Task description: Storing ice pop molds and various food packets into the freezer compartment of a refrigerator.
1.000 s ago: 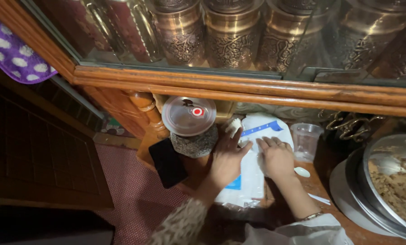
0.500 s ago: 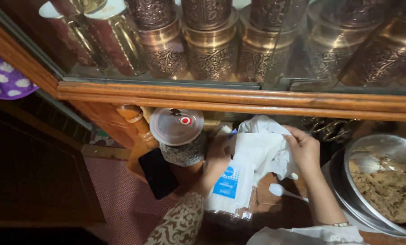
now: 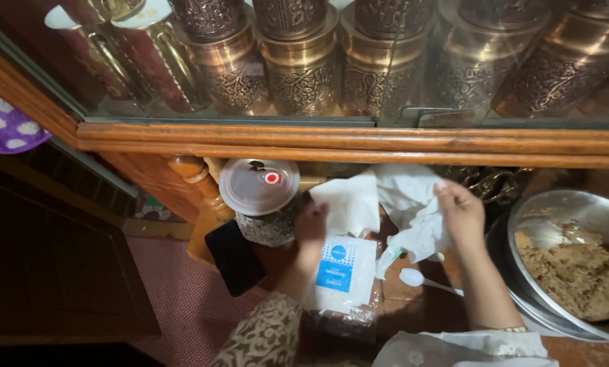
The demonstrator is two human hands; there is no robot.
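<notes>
My left hand [image 3: 311,224] pinches the lower left edge of a white sheet [image 3: 348,200] that is lifted off the wooden counter [image 3: 413,306]. My right hand [image 3: 462,211] grips a crumpled white plastic bag [image 3: 410,197], held up beside that sheet. Below them lies a flat white packet with a blue label [image 3: 340,272], resting on a clear bag with dark contents. A white plastic spoon [image 3: 423,280] lies on the counter just right of the packet.
A patterned jar with a clear lid and red dot [image 3: 260,190] stands left of my left hand, a black phone [image 3: 235,257] beside it. A steel bowl of brown crumbly mix [image 3: 576,261] sits at the right. Engraved metal canisters [image 3: 304,68] fill the glass cabinet above.
Both hands first pressed on the white bag lying flat. They then lifted it; now the white sheet and the crumpled bag are held apart, and the small clear cup is hidden.
</notes>
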